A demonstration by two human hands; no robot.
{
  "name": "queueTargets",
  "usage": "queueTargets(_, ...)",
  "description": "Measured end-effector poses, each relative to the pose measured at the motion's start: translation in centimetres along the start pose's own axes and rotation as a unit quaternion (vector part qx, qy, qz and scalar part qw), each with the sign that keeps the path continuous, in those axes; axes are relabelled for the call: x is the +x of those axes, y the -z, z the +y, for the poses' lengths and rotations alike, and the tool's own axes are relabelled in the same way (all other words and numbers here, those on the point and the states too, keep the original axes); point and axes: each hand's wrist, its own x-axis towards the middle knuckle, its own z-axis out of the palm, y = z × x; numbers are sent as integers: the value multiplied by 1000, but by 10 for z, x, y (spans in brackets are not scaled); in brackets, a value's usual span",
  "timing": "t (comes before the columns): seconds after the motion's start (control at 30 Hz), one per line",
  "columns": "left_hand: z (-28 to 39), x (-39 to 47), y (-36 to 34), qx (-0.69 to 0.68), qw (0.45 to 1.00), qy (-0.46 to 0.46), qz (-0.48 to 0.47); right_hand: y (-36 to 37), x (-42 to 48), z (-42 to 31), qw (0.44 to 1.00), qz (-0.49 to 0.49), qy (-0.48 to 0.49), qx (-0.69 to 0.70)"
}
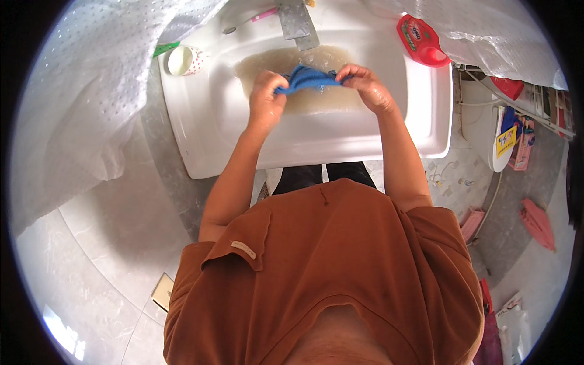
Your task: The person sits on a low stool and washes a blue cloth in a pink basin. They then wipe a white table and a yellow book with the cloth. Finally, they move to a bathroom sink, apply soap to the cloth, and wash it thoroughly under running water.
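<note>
Between my two hands a wet blue cloth (312, 78) is stretched sideways above cloudy brownish water. My left hand (268, 93) pinches its left end, fingers curled in. The right end is held by my right hand (367, 86), between thumb and fingertips. Both hands look wet. Below them the white washbasin (319, 141) holds the murky water (264, 61), with some foam near the tap. A flat metal tap (295, 25) reaches over the basin from the far side.
On the basin's left rim stands a white mug with red dots (182, 60), beside a green object (165, 49). A pink-handled brush (263, 15) lies behind. A red OMO detergent bottle (420, 41) rests at the right corner. Sheer white curtains (91, 105) hang at both sides.
</note>
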Motion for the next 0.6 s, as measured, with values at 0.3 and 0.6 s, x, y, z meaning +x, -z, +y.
queueTargets(0.3,-77,-65,-39,-87,953,279,-82,-50,11,80,789,229,-24,-569)
queueTargets(0.6,-73,-32,-61,-491,700,518,-26,-62,68,109,925,236,-69,-289)
